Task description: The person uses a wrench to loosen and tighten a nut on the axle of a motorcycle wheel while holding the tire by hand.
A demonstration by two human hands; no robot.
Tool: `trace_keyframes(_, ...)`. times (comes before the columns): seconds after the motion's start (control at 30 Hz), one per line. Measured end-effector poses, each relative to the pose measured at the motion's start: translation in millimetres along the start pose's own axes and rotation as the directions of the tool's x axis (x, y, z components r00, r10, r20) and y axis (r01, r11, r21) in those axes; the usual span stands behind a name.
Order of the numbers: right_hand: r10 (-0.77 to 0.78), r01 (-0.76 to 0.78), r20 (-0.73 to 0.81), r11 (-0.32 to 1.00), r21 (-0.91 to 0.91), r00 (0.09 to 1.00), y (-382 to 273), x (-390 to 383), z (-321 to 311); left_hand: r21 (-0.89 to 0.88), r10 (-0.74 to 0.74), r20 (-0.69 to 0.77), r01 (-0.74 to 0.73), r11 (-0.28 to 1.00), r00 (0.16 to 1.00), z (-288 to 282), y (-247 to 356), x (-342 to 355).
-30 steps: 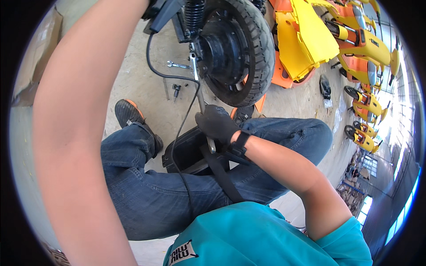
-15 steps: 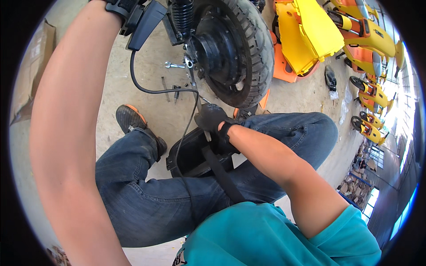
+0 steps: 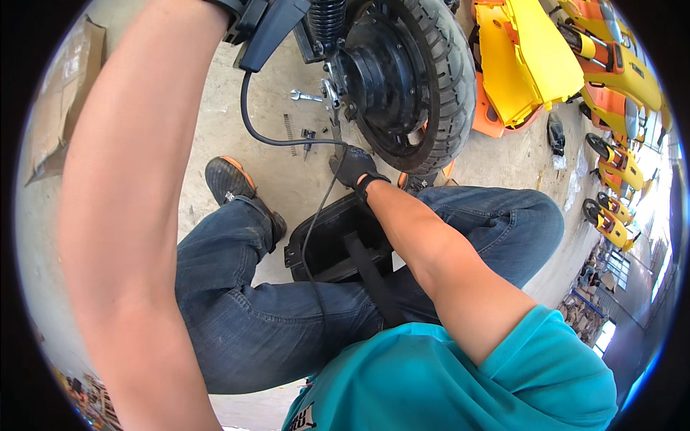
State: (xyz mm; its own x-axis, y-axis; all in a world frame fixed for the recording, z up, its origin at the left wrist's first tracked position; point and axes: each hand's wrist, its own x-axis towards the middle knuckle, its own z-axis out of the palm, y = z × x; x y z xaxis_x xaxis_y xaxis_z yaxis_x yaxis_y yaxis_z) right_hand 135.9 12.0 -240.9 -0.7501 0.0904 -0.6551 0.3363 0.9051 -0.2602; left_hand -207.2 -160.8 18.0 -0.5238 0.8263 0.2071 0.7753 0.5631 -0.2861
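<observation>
My right hand (image 3: 352, 167), in a dark glove, is closed below the wheel's axle. It grips what looks like a wrench (image 3: 336, 123), whose shank runs up toward the axle nut (image 3: 330, 93); the fingers partly hide it. Above stands a black wheel hub (image 3: 377, 75) inside a knobbly tire (image 3: 449, 90), with a coil-spring shock absorber (image 3: 327, 25) beside it. My left forearm (image 3: 140, 151) reaches up past the top edge, so its hand is out of sight. At that wrist sits a dark device (image 3: 269, 36), from which a black cable (image 3: 253, 126) hangs.
On the floor left of the axle lie another wrench (image 3: 305, 95), a thin spring (image 3: 289, 133) and a small black part (image 3: 307, 142). A black open bin (image 3: 327, 248) stands between my legs. Yellow panels (image 3: 535, 65), yellow scooters (image 3: 622, 176) and a cardboard box (image 3: 68, 93) surround the spot.
My right hand has moved up toward the axle, and the wrench shank now shows above it. The whole view has shifted, so the wheel appears farther right.
</observation>
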Motion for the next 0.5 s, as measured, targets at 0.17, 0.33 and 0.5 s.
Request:
trace_keyframes(0.17,-0.016,0.021,0.131,0.999,-0.034,0.991,-0.1,3.7,-9.6,-0.440,-0.195,0.036,0.191,0.877,0.980,19.8,2.2,0.2)
trace_keyframes(0.33,-0.184,0.187,0.051,0.981,-0.056,0.981,-0.8,-3.7,-14.3,-0.513,-0.315,0.108,0.324,0.795,0.943,14.8,3.9,5.3)
trace_keyframes(0.5,-0.285,0.293,0.093,0.952,-0.090,0.954,1.2,-31.4,-19.4,-0.747,-0.482,0.202,0.452,0.487,0.853,23.7,9.7,17.2)
